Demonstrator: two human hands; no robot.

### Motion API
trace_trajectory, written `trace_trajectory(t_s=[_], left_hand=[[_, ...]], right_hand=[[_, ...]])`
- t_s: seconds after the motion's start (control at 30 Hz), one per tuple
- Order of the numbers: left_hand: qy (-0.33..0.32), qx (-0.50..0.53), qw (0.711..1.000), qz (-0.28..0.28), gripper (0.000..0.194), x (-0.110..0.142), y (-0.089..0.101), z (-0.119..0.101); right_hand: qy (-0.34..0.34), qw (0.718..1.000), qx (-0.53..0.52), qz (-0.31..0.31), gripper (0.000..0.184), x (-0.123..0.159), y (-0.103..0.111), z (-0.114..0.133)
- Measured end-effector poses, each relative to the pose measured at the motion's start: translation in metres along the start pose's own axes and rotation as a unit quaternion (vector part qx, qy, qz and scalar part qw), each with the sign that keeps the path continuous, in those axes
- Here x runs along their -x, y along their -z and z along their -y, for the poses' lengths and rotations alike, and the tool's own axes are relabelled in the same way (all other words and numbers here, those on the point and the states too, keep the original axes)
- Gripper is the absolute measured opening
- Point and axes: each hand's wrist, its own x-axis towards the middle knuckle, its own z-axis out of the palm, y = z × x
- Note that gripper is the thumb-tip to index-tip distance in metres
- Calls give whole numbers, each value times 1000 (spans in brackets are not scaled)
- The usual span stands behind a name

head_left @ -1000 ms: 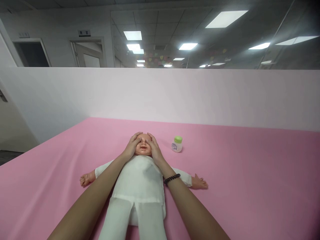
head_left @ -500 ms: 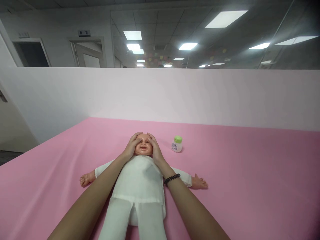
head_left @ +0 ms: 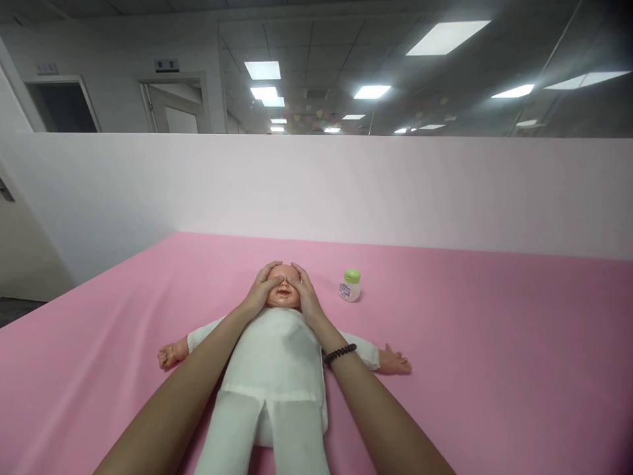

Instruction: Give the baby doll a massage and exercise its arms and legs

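Note:
A baby doll (head_left: pixel 275 359) in a white suit lies on its back on the pink sheet (head_left: pixel 494 369), arms spread, head away from me. My left hand (head_left: pixel 260 290) cups the left side of the doll's head (head_left: pixel 283 295), thumb across its eye. On the other side, my right hand (head_left: pixel 305 295) holds the head the same way, with its thumb near the nose. A black beaded bracelet (head_left: pixel 339 353) circles my right wrist.
A small white bottle with a green cap (head_left: pixel 350 285) stands on the sheet to the right of the doll's head. A white partition wall (head_left: pixel 346 191) runs behind the bed. Two doorways show at far left.
Both thumbs have slid inward over the doll's eyes, after being spread outward half a second ago. The doll and the bottle have not moved.

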Motion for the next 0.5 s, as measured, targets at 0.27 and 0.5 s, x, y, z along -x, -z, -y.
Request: trace_trajectory(t_s=[0.27,0.5], left_hand=[[-5,-46,998,47,59,7,13,-6],[5,-85,982,169,108,11,34,-6]], right_hand=[[-25,996,-14,85,83,5,13,4],[-61,985,7,160,121,14,22,20]])
